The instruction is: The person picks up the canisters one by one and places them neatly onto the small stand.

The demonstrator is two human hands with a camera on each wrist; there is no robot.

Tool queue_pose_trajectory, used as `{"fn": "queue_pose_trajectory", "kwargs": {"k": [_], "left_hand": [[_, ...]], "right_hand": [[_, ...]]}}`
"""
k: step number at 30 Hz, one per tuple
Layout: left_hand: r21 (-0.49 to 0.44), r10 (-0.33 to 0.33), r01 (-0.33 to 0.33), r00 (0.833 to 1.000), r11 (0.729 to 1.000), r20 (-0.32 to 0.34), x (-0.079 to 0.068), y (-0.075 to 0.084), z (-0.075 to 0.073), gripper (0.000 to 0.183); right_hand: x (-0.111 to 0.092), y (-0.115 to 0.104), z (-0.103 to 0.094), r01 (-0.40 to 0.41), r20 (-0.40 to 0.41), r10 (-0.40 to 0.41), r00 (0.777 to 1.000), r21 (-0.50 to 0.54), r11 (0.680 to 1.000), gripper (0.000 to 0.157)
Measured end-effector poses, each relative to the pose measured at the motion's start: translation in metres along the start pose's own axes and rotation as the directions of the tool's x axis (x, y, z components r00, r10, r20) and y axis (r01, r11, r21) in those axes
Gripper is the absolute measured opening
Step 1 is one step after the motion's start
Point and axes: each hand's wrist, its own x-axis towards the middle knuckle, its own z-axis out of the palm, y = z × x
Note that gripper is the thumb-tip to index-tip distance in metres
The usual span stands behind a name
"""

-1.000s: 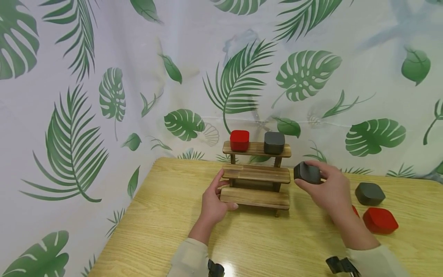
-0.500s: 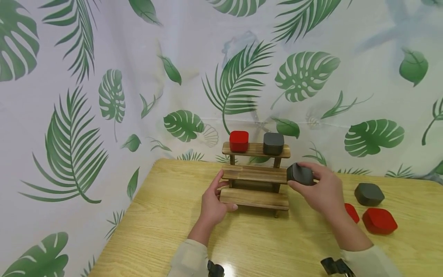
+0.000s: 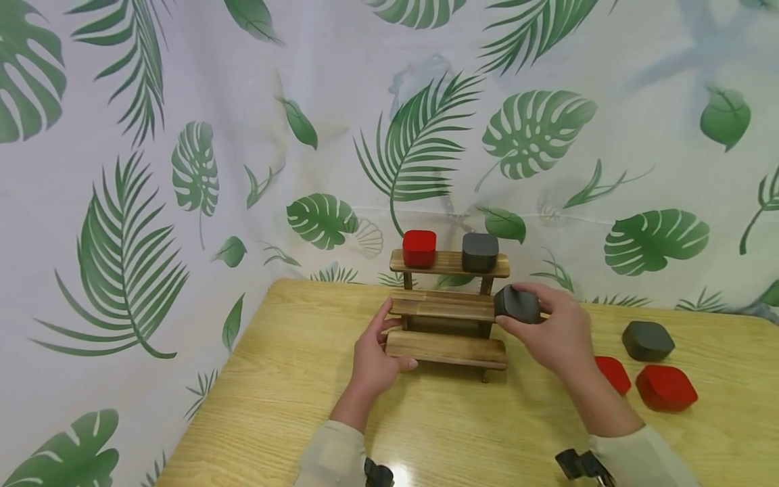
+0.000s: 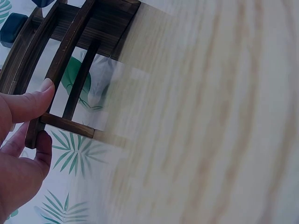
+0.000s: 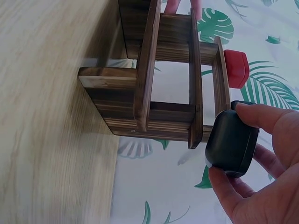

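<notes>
A three-tier wooden stand [image 3: 447, 347] rises in steps on the table. With thumb and fingers, my left hand [image 3: 372, 362] grips the left end of its lowest tier; the left wrist view shows the thumb [image 4: 35, 103] on one face of the board. My right hand [image 3: 558, 331] pinches a dark grey rounded-square box [image 3: 517, 306] at the right end of the middle tier. In the right wrist view that box [image 5: 230, 142] appears tilted; whether it touches the tier I cannot tell. On the top tier sit a red box [image 3: 419, 249] and another dark grey box [image 3: 480, 253].
Right of the stand, a dark grey box [image 3: 648, 341] and a red box [image 3: 667, 388] lie on the wooden table [image 3: 274, 399]. A second red box [image 3: 615, 376] is partly hidden behind the right forearm. A leaf-patterned cloth [image 3: 341, 135] hangs behind the table.
My right hand has moved left with the dark grey box, from beside the stand to the middle tier's right end. The left hand keeps its grip on the stand.
</notes>
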Motion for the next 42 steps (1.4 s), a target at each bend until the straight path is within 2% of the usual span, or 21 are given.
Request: {"fn": "queue_pose_trajectory", "kwargs": {"k": [9, 16, 27, 32, 42], "left_hand": [[0.014, -0.013, 0.013, 1.000, 1.000, 0.000, -0.004, -0.003, -0.001, 0.114], [0.011, -0.001, 0.001, 1.000, 1.000, -0.002, -0.002, -0.002, -0.001, 0.114], [-0.013, -0.001, 0.001, 1.000, 1.000, 0.008, 0.001, -0.001, 0.000, 0.110], [0.009, -0.001, 0.001, 1.000, 1.000, 0.001, 0.002, -0.003, 0.001, 0.111], [0.010, 0.002, -0.002, 1.000, 1.000, 0.001, -0.001, 0.002, 0.000, 0.112]], "right_hand": [[-0.003, -0.001, 0.009, -0.009, 0.007, 0.009, 1.000, 0.017, 1.000, 0.056], [0.001, -0.005, 0.016, 0.021, -0.015, -0.021, 1.000, 0.038, 0.999, 0.056], [0.002, -0.011, 0.024, 0.014, -0.018, -0.014, 1.000, 0.049, 0.999, 0.056], [0.002, -0.012, 0.027, 0.017, -0.028, -0.015, 1.000, 0.059, 0.998, 0.056], [0.005, -0.018, 0.036, 0.048, -0.050, -0.043, 0.998, 0.099, 0.994, 0.055]]}}
